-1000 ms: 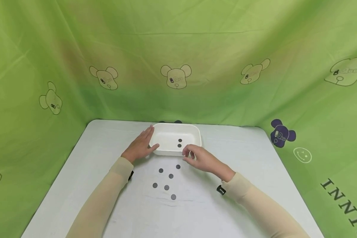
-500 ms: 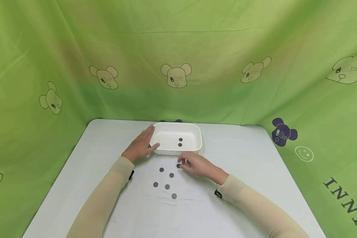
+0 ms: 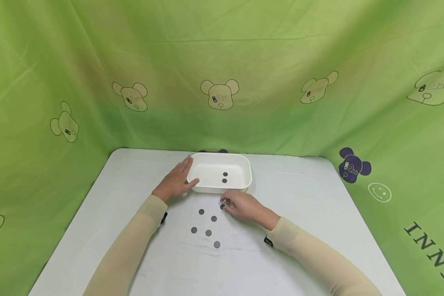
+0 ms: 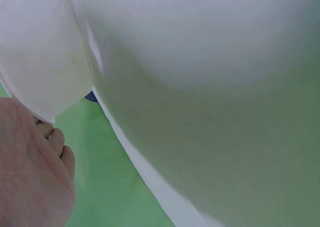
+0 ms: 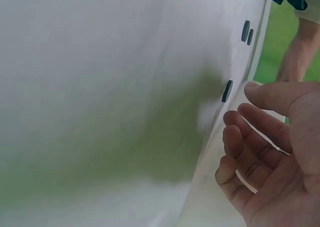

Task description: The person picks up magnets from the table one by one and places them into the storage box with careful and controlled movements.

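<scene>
A white plastic tray (image 3: 211, 190) stands near the back of the table, with two dark round discs (image 3: 225, 177) lying in its right half. At its left end my left hand (image 3: 173, 181) rests with straight fingers, the thumb lying over the front rim. In the left wrist view the fingers of this hand (image 4: 35, 172) pass partly behind the tray's edge (image 4: 50, 52). Just in front of the tray is my right hand (image 3: 246, 205), low over a dark disc (image 3: 223, 206). The right wrist view shows its fingers (image 5: 260, 164) loosely bent, with that disc (image 5: 227, 91) beyond the fingertips.
Several more dark discs (image 3: 208, 233) lie scattered on the white table (image 3: 281, 181), nearer to me than the tray. Green cloth (image 3: 222, 127) with bear prints hangs behind the table and along both sides.
My right hand has come down and leftward from the tray's front right rim to the nearest disc, holding about the same place in the last half second. My left hand stays at the tray.
</scene>
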Demonstrator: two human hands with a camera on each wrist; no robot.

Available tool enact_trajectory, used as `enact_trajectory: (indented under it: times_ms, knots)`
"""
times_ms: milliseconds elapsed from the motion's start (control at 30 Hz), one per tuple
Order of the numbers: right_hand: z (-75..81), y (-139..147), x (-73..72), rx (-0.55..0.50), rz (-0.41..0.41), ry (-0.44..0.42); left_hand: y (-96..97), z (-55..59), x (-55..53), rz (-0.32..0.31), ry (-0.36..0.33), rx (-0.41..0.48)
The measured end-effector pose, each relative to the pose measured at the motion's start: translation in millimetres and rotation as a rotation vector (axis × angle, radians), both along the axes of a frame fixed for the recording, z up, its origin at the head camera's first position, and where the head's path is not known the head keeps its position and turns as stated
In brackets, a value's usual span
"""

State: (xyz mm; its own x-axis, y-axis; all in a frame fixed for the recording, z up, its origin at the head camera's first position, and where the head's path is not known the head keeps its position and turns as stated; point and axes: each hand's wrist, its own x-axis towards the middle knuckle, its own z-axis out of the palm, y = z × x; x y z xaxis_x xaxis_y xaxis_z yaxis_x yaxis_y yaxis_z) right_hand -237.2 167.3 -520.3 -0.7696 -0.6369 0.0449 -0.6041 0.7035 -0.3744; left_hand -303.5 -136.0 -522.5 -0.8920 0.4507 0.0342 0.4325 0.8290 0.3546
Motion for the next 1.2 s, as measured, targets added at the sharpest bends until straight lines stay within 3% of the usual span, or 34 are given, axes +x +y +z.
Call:
enact_trajectory:
  times_ms: [433, 1200]
  knots:
    - [-3.0, -6.9, -0.7, 0.093, 0.011, 0.071, 1.6, 2.3, 0.6, 0.007, -0.005, 0.008]
    - [-5.8, -8.6, 4.2, 0.079, 0.004, 0.088, -0.4, -3.8, -0.6, 0.003, 0.011, 0.014]
